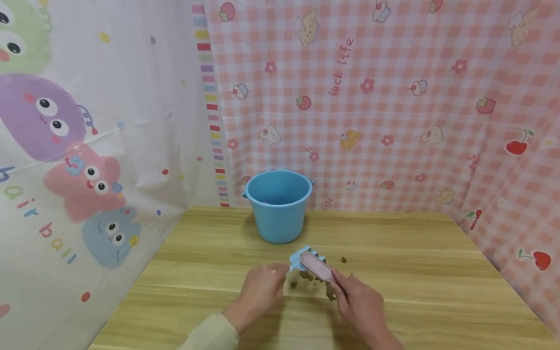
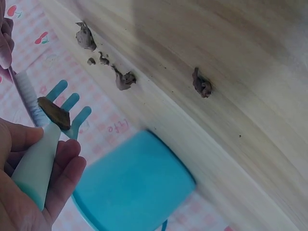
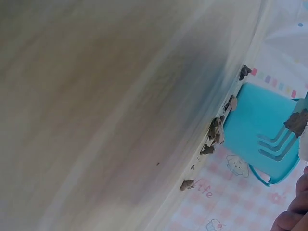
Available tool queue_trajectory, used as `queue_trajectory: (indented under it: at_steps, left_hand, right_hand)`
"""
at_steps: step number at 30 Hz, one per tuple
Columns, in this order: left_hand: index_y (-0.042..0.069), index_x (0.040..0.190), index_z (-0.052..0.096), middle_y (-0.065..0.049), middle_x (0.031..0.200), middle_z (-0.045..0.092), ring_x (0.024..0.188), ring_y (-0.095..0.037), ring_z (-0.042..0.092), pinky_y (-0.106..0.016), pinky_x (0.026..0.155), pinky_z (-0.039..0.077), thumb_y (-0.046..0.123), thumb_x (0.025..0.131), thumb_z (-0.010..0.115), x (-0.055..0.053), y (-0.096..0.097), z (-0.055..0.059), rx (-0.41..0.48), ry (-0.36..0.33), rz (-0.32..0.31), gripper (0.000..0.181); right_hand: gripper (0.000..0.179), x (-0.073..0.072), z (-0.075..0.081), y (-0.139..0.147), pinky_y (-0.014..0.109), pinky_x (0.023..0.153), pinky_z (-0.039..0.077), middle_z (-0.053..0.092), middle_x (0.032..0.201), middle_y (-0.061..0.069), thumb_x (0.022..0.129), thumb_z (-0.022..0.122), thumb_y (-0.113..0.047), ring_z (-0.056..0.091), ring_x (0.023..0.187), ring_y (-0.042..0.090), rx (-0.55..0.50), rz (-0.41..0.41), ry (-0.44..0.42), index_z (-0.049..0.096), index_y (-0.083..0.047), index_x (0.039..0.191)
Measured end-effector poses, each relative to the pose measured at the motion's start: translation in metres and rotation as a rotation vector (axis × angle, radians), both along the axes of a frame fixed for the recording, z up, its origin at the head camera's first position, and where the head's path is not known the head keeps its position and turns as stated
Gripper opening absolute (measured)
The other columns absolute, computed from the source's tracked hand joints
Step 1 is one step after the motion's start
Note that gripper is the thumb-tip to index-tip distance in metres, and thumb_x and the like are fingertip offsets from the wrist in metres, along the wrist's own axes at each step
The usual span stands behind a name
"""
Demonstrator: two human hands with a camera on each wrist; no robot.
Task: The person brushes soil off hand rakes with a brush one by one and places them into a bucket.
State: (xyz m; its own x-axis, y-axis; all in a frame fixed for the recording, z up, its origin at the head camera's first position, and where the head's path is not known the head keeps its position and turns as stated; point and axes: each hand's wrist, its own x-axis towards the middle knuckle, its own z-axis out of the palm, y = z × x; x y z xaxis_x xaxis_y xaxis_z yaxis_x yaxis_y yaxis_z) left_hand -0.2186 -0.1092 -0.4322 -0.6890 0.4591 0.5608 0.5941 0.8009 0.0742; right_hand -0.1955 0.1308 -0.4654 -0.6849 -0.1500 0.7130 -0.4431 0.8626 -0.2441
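Observation:
My left hand (image 1: 264,286) grips the pale handle of a small light-blue toy rake (image 1: 298,258), held above the table. A brown clump of what looks like dirt (image 2: 55,114) sits on the rake's head, just behind its tines. In my right hand (image 1: 360,304) is a brush (image 1: 317,267) with a pinkish back, held across the rake's head. White bristles (image 2: 28,91) face the rake in the left wrist view; whether they touch the clump I cannot tell. Several more brown clumps (image 2: 124,79) lie on the table beneath both hands.
A blue bucket (image 1: 280,218) with a handle stands upright behind the hands; something partly hidden lies inside. The wood-grain table (image 1: 407,243) ends at a pink checked cloth (image 1: 372,116) behind and a white printed cloth (image 1: 162,121) on the left. A single clump (image 1: 343,260) lies farther right.

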Motion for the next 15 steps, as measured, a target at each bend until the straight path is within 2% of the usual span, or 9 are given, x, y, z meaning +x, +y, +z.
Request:
queue_trajectory:
  at_steps: [5, 11, 15]
  left_hand:
    - [0.008, 0.090, 0.068, -0.003, 0.092, 0.074, 0.063, -0.018, 0.067, -0.028, 0.047, 0.048, -0.001, 0.077, 0.070, 0.0008, 0.0002, -0.0016, 0.009, 0.016, -0.009, 0.015]
    - [0.005, 0.103, 0.073, -0.006, 0.102, 0.074, 0.075, -0.021, 0.072, -0.031, 0.054, 0.054, 0.000, 0.080, 0.071, 0.0005, 0.0001, -0.0031, 0.001, 0.006, -0.007, 0.024]
    - [0.005, 0.105, 0.073, -0.006, 0.102, 0.074, 0.074, -0.021, 0.072, -0.030, 0.054, 0.055, 0.000, 0.080, 0.071, 0.0004, 0.0002, -0.0031, -0.004, 0.011, -0.008, 0.026]
  right_hand:
    - [0.033, -0.0021, -0.0023, 0.0006, 0.024, 0.040, 0.031, 0.057, 0.067, -0.006, 0.081, 0.080, -0.018, 0.038, 0.049, 0.005, -0.005, -0.010, 0.024, 0.076, -0.010, 0.112]
    - [0.033, -0.0039, -0.0040, 0.0011, 0.025, 0.040, 0.032, 0.062, 0.070, -0.004, 0.080, 0.079, -0.017, 0.042, 0.049, 0.007, -0.010, -0.021, 0.043, 0.076, -0.010, 0.112]
    - [0.032, -0.0048, -0.0049, 0.0016, 0.025, 0.041, 0.033, 0.063, 0.070, -0.002, 0.081, 0.079, -0.017, 0.043, 0.049, 0.008, -0.017, -0.024, 0.044, 0.076, -0.009, 0.112]
